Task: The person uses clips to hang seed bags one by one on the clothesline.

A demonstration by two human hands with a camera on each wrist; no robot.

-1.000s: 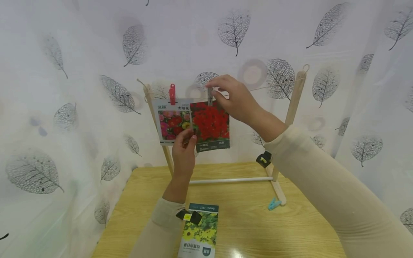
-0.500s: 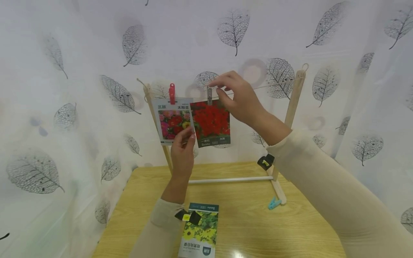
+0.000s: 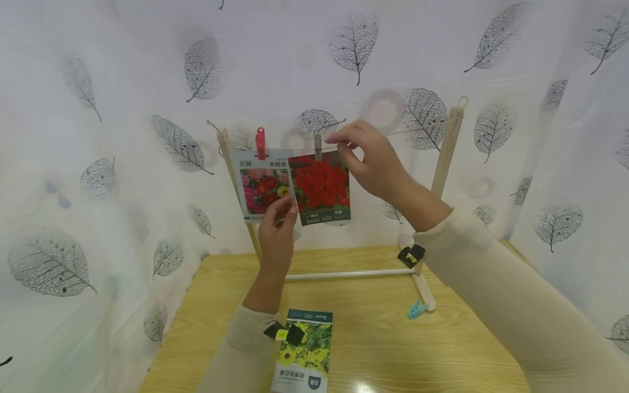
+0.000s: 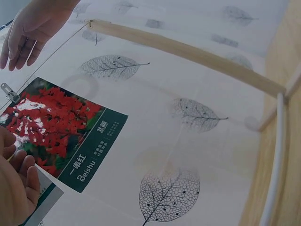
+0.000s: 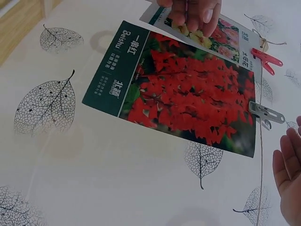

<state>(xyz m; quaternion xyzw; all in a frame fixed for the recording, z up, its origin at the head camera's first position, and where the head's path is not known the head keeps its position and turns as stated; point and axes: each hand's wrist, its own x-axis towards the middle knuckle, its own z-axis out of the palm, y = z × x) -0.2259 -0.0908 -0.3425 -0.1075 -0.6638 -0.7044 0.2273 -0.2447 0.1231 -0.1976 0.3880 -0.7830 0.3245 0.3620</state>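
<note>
1. Apparently, the clipping step is nearly complete: the rectangular red-flower paper packet point(image 3: 321, 183) hangs from the thin beige string point(image 5: 261, 181) by a grey metal clip point(image 3: 318, 148).
2. The right hand point(image 3: 373, 155), fingers extended, holds nothing beside this clip.
3. The left hand point(image 3: 277, 234) — fingers loosely bent — seems empty, near the white-bordered mixed-flower packet point(image 3: 265, 185).
4. Next, I think, both hands should retreat without shaking the string.
</note>
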